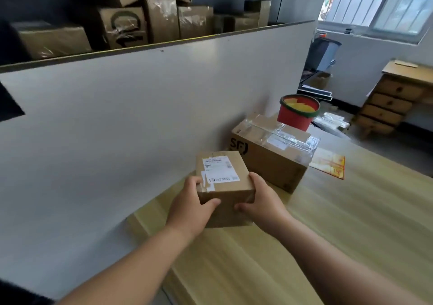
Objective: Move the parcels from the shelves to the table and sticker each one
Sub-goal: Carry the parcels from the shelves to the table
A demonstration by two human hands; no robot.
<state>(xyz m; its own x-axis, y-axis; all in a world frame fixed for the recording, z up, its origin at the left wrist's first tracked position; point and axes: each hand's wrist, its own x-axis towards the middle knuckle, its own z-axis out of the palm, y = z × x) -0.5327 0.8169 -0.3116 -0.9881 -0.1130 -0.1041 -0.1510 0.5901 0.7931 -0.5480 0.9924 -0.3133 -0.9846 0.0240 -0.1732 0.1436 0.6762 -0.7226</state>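
stacked parcels (121,25) are seen up on the shelf at the far left, behind a white partition (140,117). lower down, the left hand (189,211) is clamped on the small parcel (225,187): its fingers are curled over the box's left side up to the top edge, and the thumb is pressed flat on the near face. the small parcel is held between both hands over the left end of the counter (304,246), close to the partition. whether its base is touching the wood cannot be told. it is kept upright, with the white shipping label (220,168) facing up on the top face. the box is close to a cube, so no clear long axis can be made out; the near face is turned towards the person, and the top runs away towards the partition. the right hand (262,201) is closed on the opposite side in the same way, fingers laid along the right face and the thumb hooked onto the near face. just behind and to the right, a larger taped box (274,159) is seen resting on the counter, its long side running away to the right. a red bucket (297,114) is seen beyond it, and a yellow-orange sheet (330,165) is lying flat beside that box. wooden drawers (393,100) are seen at the far right.
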